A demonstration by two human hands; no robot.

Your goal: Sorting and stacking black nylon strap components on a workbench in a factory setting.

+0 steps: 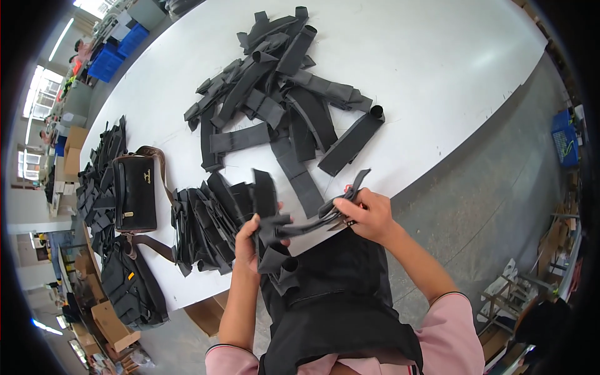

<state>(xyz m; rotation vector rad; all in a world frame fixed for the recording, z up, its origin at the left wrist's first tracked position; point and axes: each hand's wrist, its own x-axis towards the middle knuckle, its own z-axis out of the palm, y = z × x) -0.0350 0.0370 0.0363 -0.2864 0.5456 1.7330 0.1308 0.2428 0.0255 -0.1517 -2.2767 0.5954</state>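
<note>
My left hand [248, 240] is closed on a bunch of black fabric strips [275, 265], some of them curled into loops at the lower end. From this bunch a narrow black fabric strip [303, 228] runs across to my right hand [372, 217], which pinches it near the table's front edge. A dark pointed tool [342, 224] shows under the right fingers; its kind is partly hidden. Beside my left hand, a row of folded black strips [203, 228] stands packed together. Farther off, a loose heap of black strips [275, 100] lies on the white table [437, 69].
On the left of the table lie a dark shoulder bag [135, 194] with a brown strap and another pile of black strips [103, 181]. A black backpack [132, 284] sits at the left edge. Blue crates [565, 140] and a metal frame [500, 300] stand off to the right.
</note>
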